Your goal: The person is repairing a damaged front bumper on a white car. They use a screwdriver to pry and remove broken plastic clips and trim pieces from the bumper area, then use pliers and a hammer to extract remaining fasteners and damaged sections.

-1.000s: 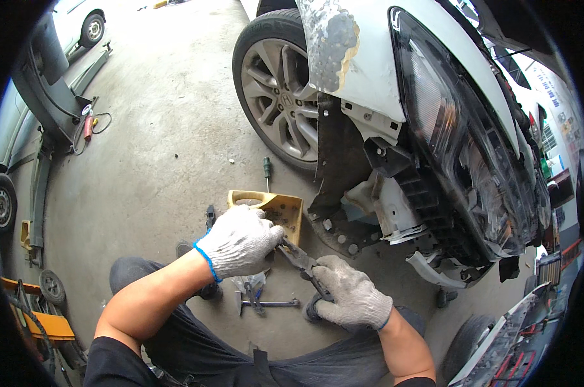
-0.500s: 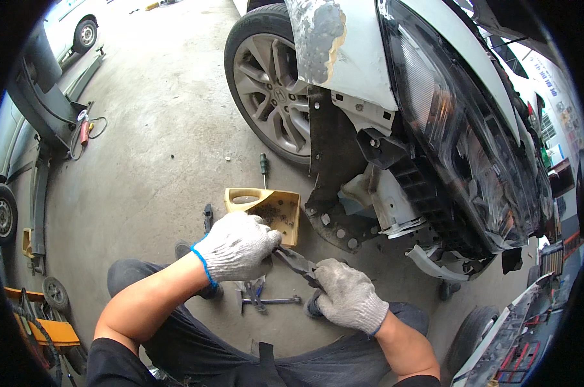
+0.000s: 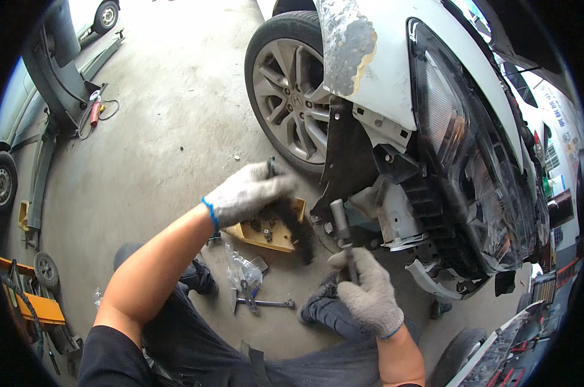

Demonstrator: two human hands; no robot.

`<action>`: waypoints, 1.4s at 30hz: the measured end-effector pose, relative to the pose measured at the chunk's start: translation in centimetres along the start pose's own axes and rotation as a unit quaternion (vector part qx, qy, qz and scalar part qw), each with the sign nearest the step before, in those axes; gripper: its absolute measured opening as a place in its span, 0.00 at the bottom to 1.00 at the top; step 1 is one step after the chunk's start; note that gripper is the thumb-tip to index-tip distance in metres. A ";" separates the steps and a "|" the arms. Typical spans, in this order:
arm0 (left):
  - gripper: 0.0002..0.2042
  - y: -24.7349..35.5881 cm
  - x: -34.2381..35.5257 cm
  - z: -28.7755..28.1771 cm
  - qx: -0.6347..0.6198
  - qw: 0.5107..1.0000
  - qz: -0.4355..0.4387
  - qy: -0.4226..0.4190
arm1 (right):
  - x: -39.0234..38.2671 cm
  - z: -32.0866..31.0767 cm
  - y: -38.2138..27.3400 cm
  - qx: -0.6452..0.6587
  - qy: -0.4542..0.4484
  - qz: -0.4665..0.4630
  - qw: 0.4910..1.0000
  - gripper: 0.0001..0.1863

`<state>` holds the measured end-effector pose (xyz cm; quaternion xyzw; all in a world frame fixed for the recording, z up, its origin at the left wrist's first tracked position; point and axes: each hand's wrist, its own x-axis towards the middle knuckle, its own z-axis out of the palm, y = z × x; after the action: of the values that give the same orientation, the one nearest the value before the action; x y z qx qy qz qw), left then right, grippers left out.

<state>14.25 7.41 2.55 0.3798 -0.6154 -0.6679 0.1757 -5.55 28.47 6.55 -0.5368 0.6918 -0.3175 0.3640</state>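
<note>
My left hand [image 3: 250, 190], in a white knit glove with a blue cuff, reaches over the yellow scoop-like bin [image 3: 282, 244]. Its fingers are smeared by motion. Just below them is a blurred dark piece [image 3: 295, 229]; whether the hand grips it I cannot tell. A green screwdriver handle [image 3: 271, 166] shows past the fingers. My right hand [image 3: 369, 293], gloved too, is closed around a dark stick-like tool [image 3: 342, 226] with a grey cylindrical end pointing up. Small dark bits lie in the bin.
A white car's wheel [image 3: 295, 100], patched fender and exposed headlight [image 3: 456, 129] stand ahead and right. Between my feet lie a hammer-like tool [image 3: 266, 303], pliers [image 3: 248, 297] and a clear plastic bag [image 3: 240, 267]. A lift post [image 3: 63, 84] stands far left.
My hands have moved apart. The left has gone up and over the bin; the right has turned, its tool now upright. The dark piece between them is now under the left hand. The view has shifted.
</note>
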 end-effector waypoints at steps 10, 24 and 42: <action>0.13 -1.9 10.1 1.4 -0.235 0.940 0.198 -0.149 | 2.2 0.8 -0.1 0.174 0.164 -0.076 0.968 0.23; 0.15 0.5 9.8 3.9 -0.355 0.921 0.123 -0.103 | 2.0 -0.5 1.3 0.122 0.164 -0.138 0.969 0.24; 0.14 0.6 0.1 1.4 0.409 0.878 0.240 -0.067 | 1.5 -0.1 3.1 -0.168 0.010 -0.117 0.979 0.28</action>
<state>13.07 8.19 3.00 0.2128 -0.9163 -0.3183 0.1177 -7.48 27.70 3.77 -0.6646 0.6712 -0.2423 0.2217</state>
